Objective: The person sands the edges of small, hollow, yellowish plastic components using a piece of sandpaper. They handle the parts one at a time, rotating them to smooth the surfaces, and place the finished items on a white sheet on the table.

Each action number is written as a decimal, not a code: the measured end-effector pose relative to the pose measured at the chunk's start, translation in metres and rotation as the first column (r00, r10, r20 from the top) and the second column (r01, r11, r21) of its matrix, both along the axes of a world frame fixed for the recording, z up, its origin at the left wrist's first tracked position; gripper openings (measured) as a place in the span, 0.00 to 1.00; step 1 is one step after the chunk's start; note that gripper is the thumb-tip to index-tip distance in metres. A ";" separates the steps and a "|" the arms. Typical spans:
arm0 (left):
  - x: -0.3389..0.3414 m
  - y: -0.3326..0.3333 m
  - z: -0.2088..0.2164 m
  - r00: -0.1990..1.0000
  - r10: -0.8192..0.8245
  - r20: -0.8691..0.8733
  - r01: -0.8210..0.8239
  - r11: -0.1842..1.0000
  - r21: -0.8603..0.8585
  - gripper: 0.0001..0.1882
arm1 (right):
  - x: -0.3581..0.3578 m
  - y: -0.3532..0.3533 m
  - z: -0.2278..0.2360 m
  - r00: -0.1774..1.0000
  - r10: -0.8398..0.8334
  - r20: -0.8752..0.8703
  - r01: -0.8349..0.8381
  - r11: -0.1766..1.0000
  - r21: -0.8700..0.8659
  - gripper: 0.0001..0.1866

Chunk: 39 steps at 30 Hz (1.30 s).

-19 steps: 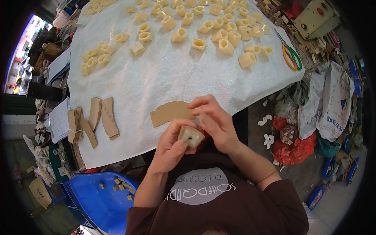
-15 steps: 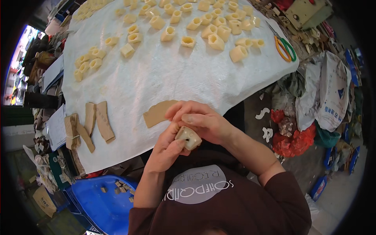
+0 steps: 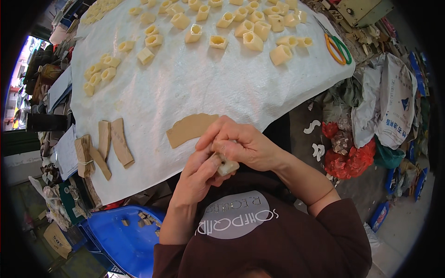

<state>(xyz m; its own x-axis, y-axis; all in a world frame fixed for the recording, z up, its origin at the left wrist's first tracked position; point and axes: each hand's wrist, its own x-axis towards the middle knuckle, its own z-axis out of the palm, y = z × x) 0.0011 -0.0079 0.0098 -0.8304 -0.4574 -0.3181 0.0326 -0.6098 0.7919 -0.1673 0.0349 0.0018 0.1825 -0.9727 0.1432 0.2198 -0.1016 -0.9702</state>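
Tabletop (image 3: 162,88), white-sheeted; far edge out of frame. Blue tub (image 3: 116,248), lower left, partly behind the left forearm. White sack (image 3: 395,104), one, right. Hands together: left hand (image 3: 197,173) closed around one pale block (image 3: 228,167) (dark hole just visible) at the near edge; right hand (image 3: 248,146) bent over its upper side, hiding it. Cannot tell whether the right pinches anything. Tan card (image 3: 191,130), one, just beyond. Brown strips (image 3: 123,141), three, beside one tied bundle (image 3: 84,155). Scissors (image 3: 344,45), one pair. Hollow pieces (image 3: 280,55): over twenty, cut off above.
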 end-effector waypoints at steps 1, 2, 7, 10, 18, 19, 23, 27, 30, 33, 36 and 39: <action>-0.003 0.002 0.001 0.998 0.052 0.020 -0.051 0.998 -0.030 0.21 | 0.004 0.002 -0.001 0.999 -0.043 -0.004 0.044 0.999 0.024 0.12; -0.006 0.005 0.002 0.994 0.104 0.039 -0.102 0.993 -0.061 0.22 | 0.007 0.004 -0.002 0.996 -0.087 -0.009 0.088 0.995 0.047 0.12; -0.011 0.004 0.006 0.988 0.153 0.029 -0.151 0.986 -0.069 0.22 | 0.011 0.007 -0.008 0.900 -0.025 0.435 -0.091 0.966 0.243 0.14; -0.008 0.004 0.004 0.992 0.124 0.025 -0.122 0.990 -0.075 0.22 | 0.012 0.008 -0.014 0.897 0.001 0.443 -0.096 0.977 0.192 0.14; -0.003 0.004 -0.010 0.992 0.119 0.038 -0.112 0.982 -0.149 0.20 | 0.023 0.009 -0.013 0.980 -0.191 0.062 0.191 0.982 0.019 0.14; -0.004 0.003 -0.011 0.991 0.133 0.019 -0.129 0.982 -0.136 0.21 | 0.022 0.008 -0.010 0.980 -0.176 0.094 0.171 0.984 0.059 0.15; -0.005 -0.002 -0.006 0.986 0.161 -0.037 -0.162 0.985 -0.054 0.21 | 0.024 -0.001 -0.014 0.939 -0.106 0.327 0.050 0.983 0.176 0.20; 0.006 -0.011 -0.006 0.986 0.143 -0.083 -0.145 0.989 -0.025 0.20 | 0.023 -0.011 -0.006 0.898 0.013 0.440 -0.110 0.974 0.196 0.26; 0.011 -0.014 -0.005 0.983 0.163 -0.079 -0.165 0.986 -0.016 0.20 | 0.022 -0.019 -0.001 0.920 0.089 0.382 -0.168 0.969 0.179 0.28; 0.017 -0.014 0.001 0.978 0.186 -0.089 -0.189 0.982 -0.019 0.20 | 0.027 -0.023 -0.002 0.894 0.129 0.428 -0.207 0.968 0.140 0.27; 0.024 -0.008 0.003 0.975 0.192 -0.115 -0.193 0.981 0.002 0.20 | 0.035 -0.020 -0.004 0.846 0.159 0.510 -0.251 0.961 0.117 0.24; 0.026 0.002 0.007 0.977 0.196 -0.089 -0.202 0.977 -0.064 0.20 | 0.038 -0.015 -0.011 0.884 0.185 0.430 -0.222 0.974 0.037 0.21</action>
<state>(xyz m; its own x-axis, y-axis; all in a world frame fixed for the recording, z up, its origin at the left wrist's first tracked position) 0.0269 -0.0059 0.0168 -0.7424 -0.6351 -0.2135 0.2137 -0.5264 0.8230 -0.1296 0.0197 -0.0096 0.3180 -0.9324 0.1718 0.6163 0.0656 -0.7847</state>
